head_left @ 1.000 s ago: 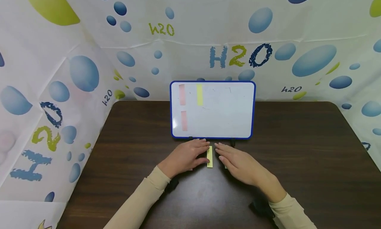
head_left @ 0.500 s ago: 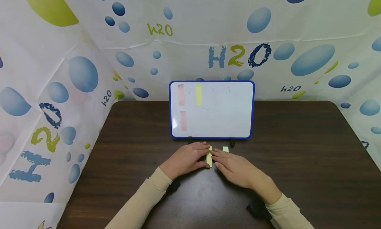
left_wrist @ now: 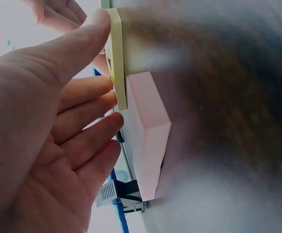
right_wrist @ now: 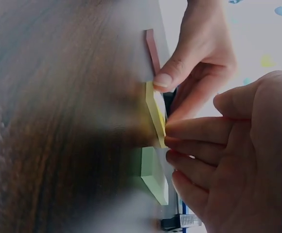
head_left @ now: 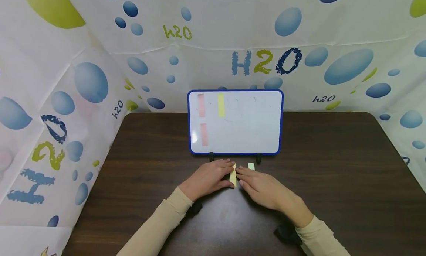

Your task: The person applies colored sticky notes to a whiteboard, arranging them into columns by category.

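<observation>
A narrow yellow sticky-note pad (head_left: 232,179) lies on the table between my two hands. My left hand (head_left: 207,177) rests on it, its thumb pressing the near end and its fingertips at the far end. From the other side, my right hand (head_left: 266,187) brings straight fingertips to the pad's top sheet; its thumb stays apart from the fingers. Below the left palm sits a pink sticky-note pad (left_wrist: 148,131), hidden in the head view. A pale green sticky-note pad (right_wrist: 153,174) lies beneath the right fingers, only its far end showing in the head view.
Just beyond the hands, a blue-framed whiteboard (head_left: 253,134) stands on black feet. Two pink strips, upper (head_left: 201,105) and lower (head_left: 204,135), and one yellow strip (head_left: 221,105) are stuck on it. A printed curtain (head_left: 206,64) hangs behind the dark wooden table (head_left: 332,167).
My right hand has moved left, from beside the yellow pad to fingertips on it, uncovering the green pad's far end. The left hand has stayed nearly in place.
</observation>
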### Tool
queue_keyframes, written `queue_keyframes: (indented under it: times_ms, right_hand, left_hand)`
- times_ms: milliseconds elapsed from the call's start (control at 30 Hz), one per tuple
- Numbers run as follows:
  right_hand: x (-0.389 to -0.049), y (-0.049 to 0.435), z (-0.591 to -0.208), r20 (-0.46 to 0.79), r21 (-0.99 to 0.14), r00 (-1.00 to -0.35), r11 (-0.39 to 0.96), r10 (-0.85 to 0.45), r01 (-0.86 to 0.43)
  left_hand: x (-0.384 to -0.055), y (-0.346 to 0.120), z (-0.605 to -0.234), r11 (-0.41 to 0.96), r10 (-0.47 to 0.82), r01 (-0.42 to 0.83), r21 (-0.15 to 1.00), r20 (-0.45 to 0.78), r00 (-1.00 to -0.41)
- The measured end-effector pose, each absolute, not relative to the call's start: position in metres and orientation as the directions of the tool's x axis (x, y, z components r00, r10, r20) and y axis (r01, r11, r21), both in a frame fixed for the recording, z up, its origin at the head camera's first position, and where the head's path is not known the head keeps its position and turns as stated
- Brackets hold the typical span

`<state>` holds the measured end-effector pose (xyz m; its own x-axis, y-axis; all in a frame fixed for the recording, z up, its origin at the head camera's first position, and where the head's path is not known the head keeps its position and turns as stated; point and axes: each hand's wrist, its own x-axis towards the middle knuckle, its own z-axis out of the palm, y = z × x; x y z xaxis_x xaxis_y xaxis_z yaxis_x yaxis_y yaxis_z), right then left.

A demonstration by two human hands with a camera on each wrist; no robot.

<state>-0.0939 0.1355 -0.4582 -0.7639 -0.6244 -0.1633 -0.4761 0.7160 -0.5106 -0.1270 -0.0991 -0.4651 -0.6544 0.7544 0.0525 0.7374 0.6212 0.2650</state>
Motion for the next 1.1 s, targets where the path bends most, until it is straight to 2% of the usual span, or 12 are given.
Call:
queue_keyframes:
  times_ms: [133, 300, 567, 800, 1100]
  right_hand:
    - [-0.0936, 0.1363, -0.4561, -0.148, -0.499, -0.781, 0.728, -0.606, -0.470]
    - [-0.0933, 0.1356, -0.4565, -0.142, -0.504, -0.774, 0.718, -0.617, -0.480]
    - [-0.0934, 0.1352, -0.4585, -0.150, -0.509, -0.772, 0.718, -0.618, -0.475]
    - [-0.0940, 0.1340, -0.4603, -0.156, -0.525, -0.781, 0.721, -0.605, -0.453]
    - [-0.0920, 0.1329, -0.4587, -0.156, -0.513, -0.791, 0.732, -0.592, -0.447]
  left_hand:
    - [-0.1272, -0.0994, -0.4659, 0.615, 0.757, 0.748, 0.250, 0.075, -0.649]
    - [-0.1287, -0.0990, -0.4671, 0.608, 0.761, 0.754, 0.248, 0.088, -0.643]
    - [-0.1297, -0.0975, -0.4686, 0.617, 0.741, 0.741, 0.265, 0.120, -0.660]
    - [-0.1277, -0.0948, -0.4677, 0.646, 0.728, 0.720, 0.254, 0.078, -0.681]
    - [-0.1274, -0.0903, -0.4707, 0.640, 0.733, 0.750, 0.168, 0.160, -0.661]
